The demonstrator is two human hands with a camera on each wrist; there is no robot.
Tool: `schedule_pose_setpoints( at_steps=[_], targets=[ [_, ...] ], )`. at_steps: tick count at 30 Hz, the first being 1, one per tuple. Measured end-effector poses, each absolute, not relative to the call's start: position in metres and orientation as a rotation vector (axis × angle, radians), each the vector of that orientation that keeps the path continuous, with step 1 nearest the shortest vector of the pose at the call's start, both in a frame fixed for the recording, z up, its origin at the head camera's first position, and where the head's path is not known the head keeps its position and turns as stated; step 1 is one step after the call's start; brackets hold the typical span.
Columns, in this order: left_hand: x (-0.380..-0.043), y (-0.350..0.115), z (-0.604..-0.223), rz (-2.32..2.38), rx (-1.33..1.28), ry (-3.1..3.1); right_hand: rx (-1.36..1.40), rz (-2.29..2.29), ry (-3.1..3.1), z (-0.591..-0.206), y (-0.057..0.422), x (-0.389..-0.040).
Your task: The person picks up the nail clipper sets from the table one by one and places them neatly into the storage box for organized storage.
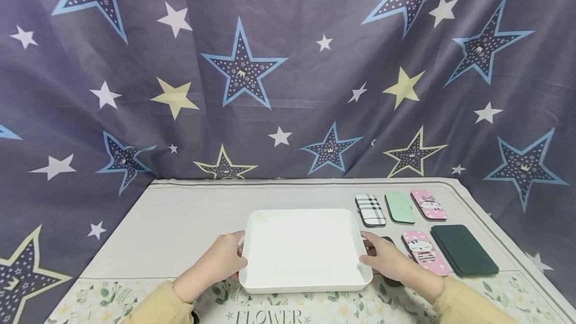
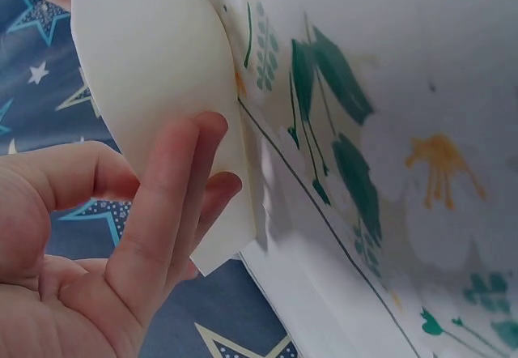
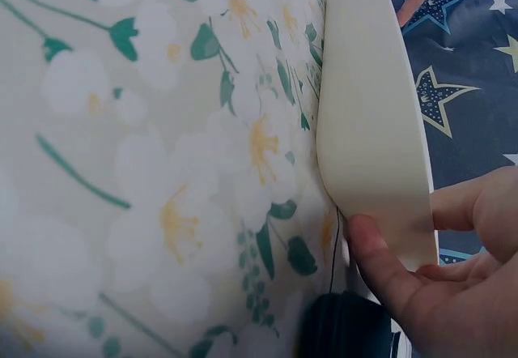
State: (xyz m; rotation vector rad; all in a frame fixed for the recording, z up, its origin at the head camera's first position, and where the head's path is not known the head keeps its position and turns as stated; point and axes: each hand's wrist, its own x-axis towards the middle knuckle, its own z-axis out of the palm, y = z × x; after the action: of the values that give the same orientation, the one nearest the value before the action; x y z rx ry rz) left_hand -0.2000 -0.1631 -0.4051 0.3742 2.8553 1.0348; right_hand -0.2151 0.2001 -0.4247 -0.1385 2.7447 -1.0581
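Observation:
A white rectangular tray with a low raised rim lies near the front of the table, its plain inside facing up. At its left end, my left hand grips the side, thumb and fingers on the rim. In the left wrist view, fingers of that hand lie against the tray's pale outer wall. My right hand holds the opposite end. The right wrist view has that hand pinching the tray's wall near a corner. A black case is partly hidden under my right wrist.
Right of the tray lie a plaid case, a mint green case, two pink cartoon cases, one at the back and one nearer, and a dark green box. A star-patterned curtain hangs behind the table.

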Motion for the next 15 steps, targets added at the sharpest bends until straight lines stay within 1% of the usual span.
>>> schedule_pose_setpoints(
  at_steps=[4,9,12,15],
  targets=[
    [-0.201,-0.161,-0.403,1.012,0.447,2.831,-0.125,-1.086,2.716,-0.425,0.204,-0.214],
    [-0.207,-0.164,-0.401,1.000,0.463,2.727,-0.093,-1.123,2.679,-0.423,0.204,-0.214],
    [-0.214,-0.166,-0.400,1.035,0.395,2.636,-0.058,-1.152,2.650,-0.422,0.203,-0.214],
    [-0.222,-0.167,-0.400,1.054,0.268,2.578,-0.034,-1.202,2.612,-0.419,0.204,-0.213]
  ],
)
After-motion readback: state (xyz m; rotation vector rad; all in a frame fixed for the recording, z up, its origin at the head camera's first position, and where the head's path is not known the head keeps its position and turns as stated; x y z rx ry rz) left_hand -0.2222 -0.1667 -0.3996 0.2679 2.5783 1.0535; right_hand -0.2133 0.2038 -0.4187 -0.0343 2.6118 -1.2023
